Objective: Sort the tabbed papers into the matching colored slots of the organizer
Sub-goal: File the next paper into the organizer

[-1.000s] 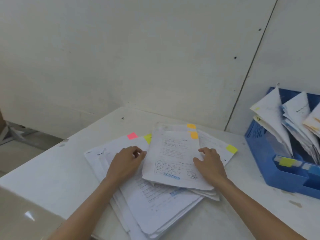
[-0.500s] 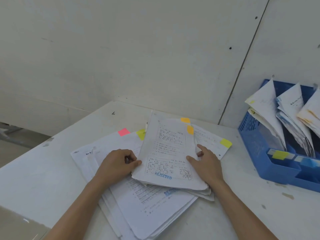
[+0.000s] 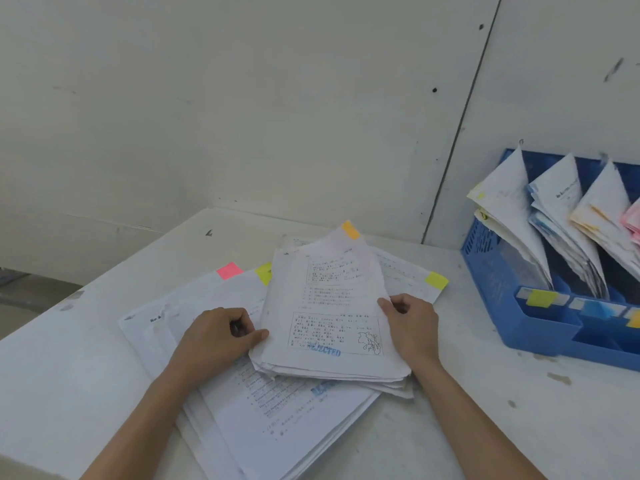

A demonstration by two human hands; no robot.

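Observation:
A small bundle of printed sheets with an orange tab (image 3: 350, 229) and a blue "REJECTED" stamp is raised at its far end above the paper pile (image 3: 277, 420). My left hand (image 3: 218, 337) pinches the orange-tabbed bundle (image 3: 329, 292) at its left edge. At the bundle's right edge, my right hand (image 3: 412, 323) grips it with curled fingers. Underneath lie papers with a pink tab (image 3: 229, 270), a yellow-green tab (image 3: 264, 273) and a yellow tab (image 3: 436, 280). The blue organizer (image 3: 540, 327) stands at the right, its slots holding papers and marked by yellow, blue and orange labels.
The white table (image 3: 502, 427) meets a white wall at the back. The table's left edge drops to the floor (image 3: 20, 299). The organizer's rightmost slots run out of view.
Both hands have closed on the orange-tabbed bundle and tilted its far end up off the pile. The view has shifted slightly, with the organizer more in frame.

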